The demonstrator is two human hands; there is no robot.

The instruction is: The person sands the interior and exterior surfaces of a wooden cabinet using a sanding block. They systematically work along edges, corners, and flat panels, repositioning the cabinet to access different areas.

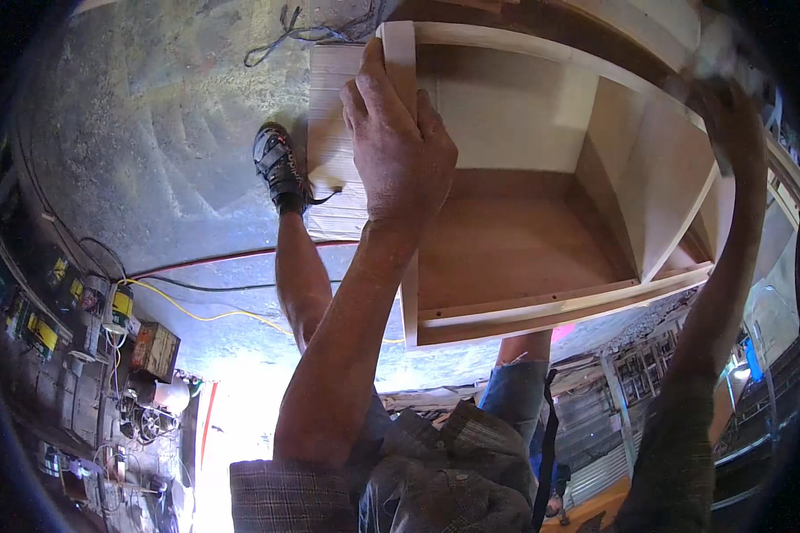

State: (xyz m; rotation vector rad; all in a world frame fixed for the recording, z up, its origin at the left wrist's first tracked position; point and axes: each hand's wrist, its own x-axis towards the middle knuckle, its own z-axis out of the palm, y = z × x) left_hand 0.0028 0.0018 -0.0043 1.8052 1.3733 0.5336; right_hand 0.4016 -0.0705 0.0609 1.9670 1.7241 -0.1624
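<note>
An open wooden cabinet frame (516,235) stands in front of me, with a pale inner panel and upright dividers toward its right end. My left hand (398,147) is wrapped round the upper part of its left side panel, thumb on the inner side and fingers on the outer. At the cabinet's far right, my right hand (727,111) is over the top rail. Its fingers are smeared by motion, so I cannot make out whether it holds anything.
Cardboard (333,133) lies on the concrete floor (169,133) beside the cabinet, near my sandalled foot (280,164). Black cable (316,34) is coiled at the far side. A yellow cord (204,308) and a red line (240,256) cross the floor. Tools and boxes (156,351) stand at the left.
</note>
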